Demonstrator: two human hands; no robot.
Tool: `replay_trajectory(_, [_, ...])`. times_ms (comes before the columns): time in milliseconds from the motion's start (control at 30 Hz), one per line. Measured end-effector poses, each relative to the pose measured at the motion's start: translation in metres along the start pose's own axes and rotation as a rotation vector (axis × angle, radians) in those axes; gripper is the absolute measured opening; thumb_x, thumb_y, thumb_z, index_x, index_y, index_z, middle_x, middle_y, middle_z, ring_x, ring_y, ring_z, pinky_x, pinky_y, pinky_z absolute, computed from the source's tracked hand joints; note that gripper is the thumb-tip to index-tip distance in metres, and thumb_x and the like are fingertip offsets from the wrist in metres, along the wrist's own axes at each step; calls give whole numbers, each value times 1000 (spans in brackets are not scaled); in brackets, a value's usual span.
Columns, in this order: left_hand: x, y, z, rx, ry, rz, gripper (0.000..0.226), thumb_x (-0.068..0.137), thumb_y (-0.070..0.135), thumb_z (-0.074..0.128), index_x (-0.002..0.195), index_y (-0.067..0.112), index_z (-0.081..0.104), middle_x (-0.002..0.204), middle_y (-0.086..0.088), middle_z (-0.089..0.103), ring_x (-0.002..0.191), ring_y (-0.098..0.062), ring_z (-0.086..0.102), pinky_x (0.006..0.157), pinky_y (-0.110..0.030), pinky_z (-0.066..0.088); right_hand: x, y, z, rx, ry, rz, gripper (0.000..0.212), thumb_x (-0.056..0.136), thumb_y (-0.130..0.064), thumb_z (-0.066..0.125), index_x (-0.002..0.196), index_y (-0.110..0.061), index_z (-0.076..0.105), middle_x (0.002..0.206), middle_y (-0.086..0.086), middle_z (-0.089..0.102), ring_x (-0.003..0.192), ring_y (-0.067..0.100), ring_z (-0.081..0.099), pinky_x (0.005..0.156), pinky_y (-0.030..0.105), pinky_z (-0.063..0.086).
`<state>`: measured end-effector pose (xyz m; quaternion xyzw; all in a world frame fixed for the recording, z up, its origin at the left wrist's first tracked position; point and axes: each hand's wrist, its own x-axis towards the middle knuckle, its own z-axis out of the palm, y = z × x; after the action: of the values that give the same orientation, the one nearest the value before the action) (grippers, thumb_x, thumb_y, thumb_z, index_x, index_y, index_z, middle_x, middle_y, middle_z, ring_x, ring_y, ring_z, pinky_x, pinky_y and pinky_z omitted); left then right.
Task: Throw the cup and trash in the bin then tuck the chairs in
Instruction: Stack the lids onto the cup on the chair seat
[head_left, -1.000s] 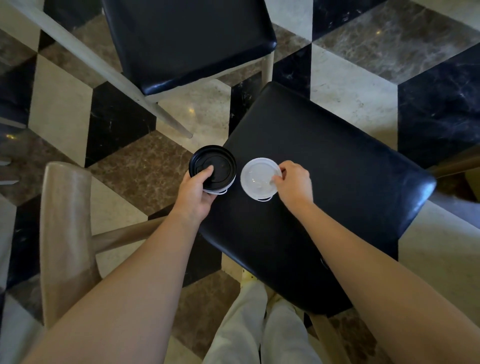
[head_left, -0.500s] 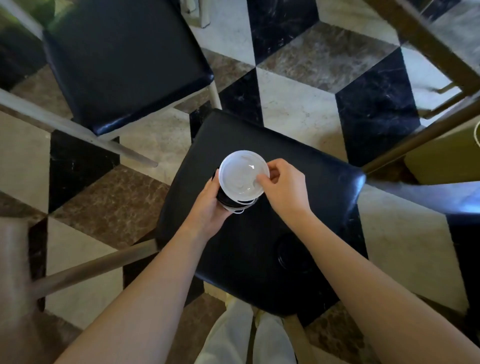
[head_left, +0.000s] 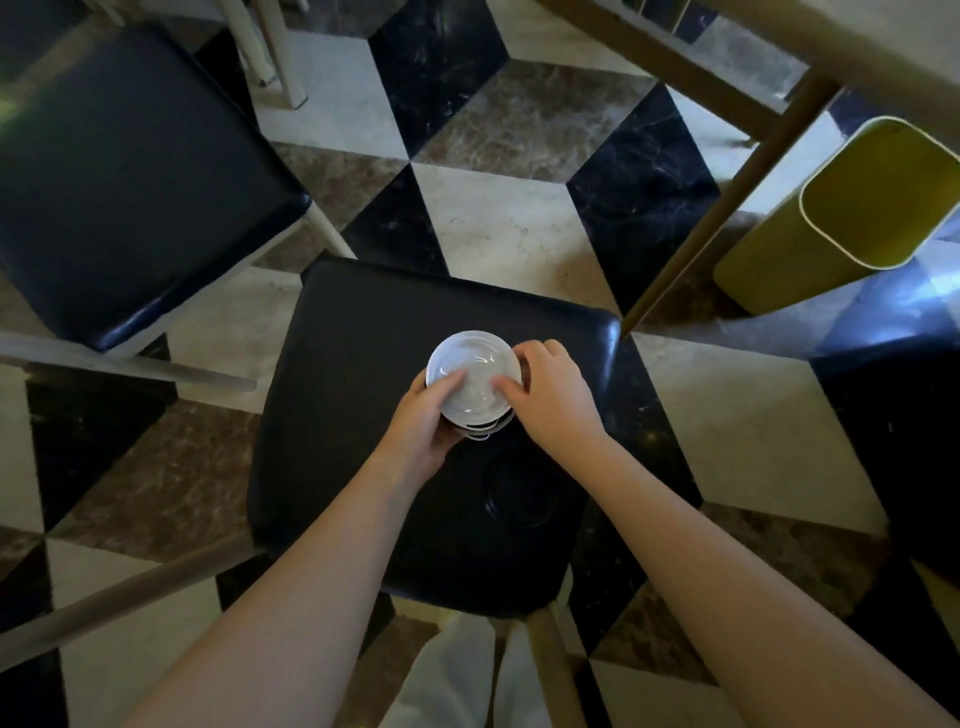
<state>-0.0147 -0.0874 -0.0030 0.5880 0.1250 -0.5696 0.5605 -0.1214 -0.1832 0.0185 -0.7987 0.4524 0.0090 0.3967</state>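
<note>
White-lidded cup, stacked on a black-lidded cup, is over the near black padded chair seat. The left hand and right hand curl round it, thumbs on its lid. An olive-yellow plastic bin stands far right.

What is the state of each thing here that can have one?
White lid: stacked on the cup.
Cup: upright, lidded.
Left hand: grips the cup.
Right hand: fingers pinch the white lid's edge.
Bin: open top, nothing seen inside.
Near chair: not tucked in.
</note>
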Motion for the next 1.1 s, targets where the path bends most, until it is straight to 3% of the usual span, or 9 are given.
replay_trajectory(67, [-1, -5, -2, 11, 4, -8, 31, 90, 14, 59, 120, 19, 57, 119, -11, 65, 105, -28, 64, 87, -43, 55, -4, 15, -5, 157, 96, 33, 36, 94, -32, 54, 124, -14, 49, 109, -2, 49, 83, 8, 51, 73, 24, 46])
replay_trajectory(133, [-1, -9, -9, 26, 9, -16, 32, 89, 11, 59, 119, 20, 58, 115, -9, 66, 98, -25, 65, 80, -38, 55, -10, 38, -5, 123, 129, 77, 33, 94, -33, 53, 122, -15, 51, 110, -1, 53, 88, 8, 53, 80, 26, 50])
replay_trajectory(300, [0, -16, -26, 50, 97, -32, 30, 88, 8, 60, 115, 21, 59, 107, -5, 65, 94, -22, 63, 82, -38, 54, -34, 98, 21, -260, -236, 130, 44, 89, -39, 60, 125, -15, 51, 121, 6, 54, 115, 24, 47, 93, 37, 47])
replay_trajectory(533, [2, -32, -44, 122, 155, -17, 33, 89, 9, 61, 120, 21, 57, 107, -4, 63, 94, -20, 62, 80, -35, 54, -45, 109, 53, -151, -197, 188, 25, 92, -25, 57, 114, -15, 53, 108, 4, 59, 93, 21, 59, 75, 33, 49])
replay_trajectory(633, [2, -36, -47, 121, 146, -3, 23, 90, 11, 60, 109, 24, 60, 103, -2, 64, 93, -18, 62, 79, -33, 54, -44, 107, 51, -23, -92, 248, 18, 91, -21, 57, 108, -15, 59, 96, 1, 61, 86, 19, 59, 74, 32, 49])
replay_trajectory(833, [0, -37, -37, 150, 92, 38, 26, 92, 34, 56, 117, 25, 59, 114, 1, 64, 100, -17, 63, 76, -32, 53, -38, 80, 0, 501, 264, 368, 11, 91, -17, 60, 102, -16, 59, 84, -6, 60, 78, 9, 62, 72, 23, 54])
replay_trajectory(900, [1, -37, -27, 188, 34, 62, 39, 90, 48, 53, 121, 26, 58, 119, 0, 65, 107, -20, 64, 80, -33, 54, -35, 63, -10, 597, 259, 313, 9, 91, -16, 59, 99, -18, 58, 85, -4, 63, 77, 8, 63, 68, 17, 54])
replay_trajectory(967, [0, -39, -17, 217, -43, 70, 66, 82, 64, 47, 133, 23, 51, 130, -4, 62, 119, -23, 60, 89, -37, 52, -34, 50, -12, 593, 221, 261, 8, 89, -16, 61, 96, -20, 58, 84, -2, 64, 77, 10, 63, 70, 21, 54])
replay_trajectory(1100, [-5, -43, 1, 205, -187, 71, 82, 79, 70, 23, 137, 18, 48, 132, -6, 61, 121, -19, 58, 95, -36, 52, -37, 41, -5, 373, 184, 218, 7, 89, -16, 61, 94, -18, 57, 78, -7, 57, 70, 7, 54, 68, 22, 49])
